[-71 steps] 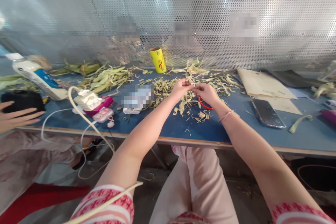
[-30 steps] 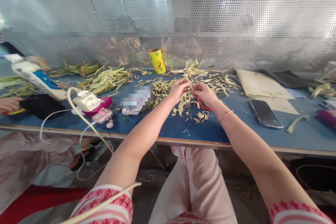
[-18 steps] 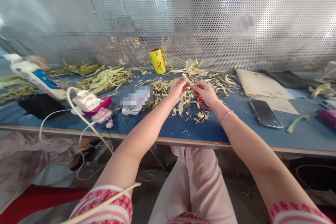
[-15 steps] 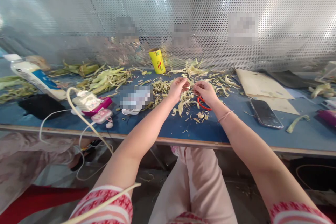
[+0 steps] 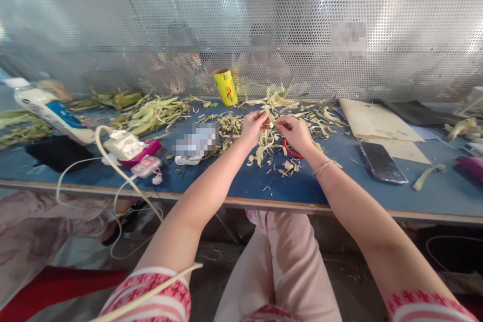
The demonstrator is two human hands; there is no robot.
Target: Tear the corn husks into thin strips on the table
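Note:
Over the middle of the blue table, my left hand (image 5: pixel 255 128) is closed in a pinch. A small pale plant piece shows at its fingertips. Close beside it, my right hand (image 5: pixel 295 132) is pinched too, its fingertips almost meeting the left ones; what they hold is too small to make out. Below and around both hands lies a loose heap of dry, pale green plant strips (image 5: pixel 264 152), like peeled husk or stalk. A red ring-shaped handle (image 5: pixel 290 150) shows partly under my right hand, the rest of it hidden.
A yellow roll tube (image 5: pixel 225 88) stands behind the heap. Leaf bundles (image 5: pixel 156 113), a white bottle (image 5: pixel 53 110), a black pouch (image 5: pixel 58 152) and corded chargers (image 5: pixel 130 148) are at left. A phone (image 5: pixel 383 162) and brown cardboard (image 5: pixel 381 121) lie at right. A perforated metal panel (image 5: pixel 241 20) closes the back.
My right hand has shifted very slightly left, and its fingers have moved a little. My left hand stays in nearly the same spot, still pinched.

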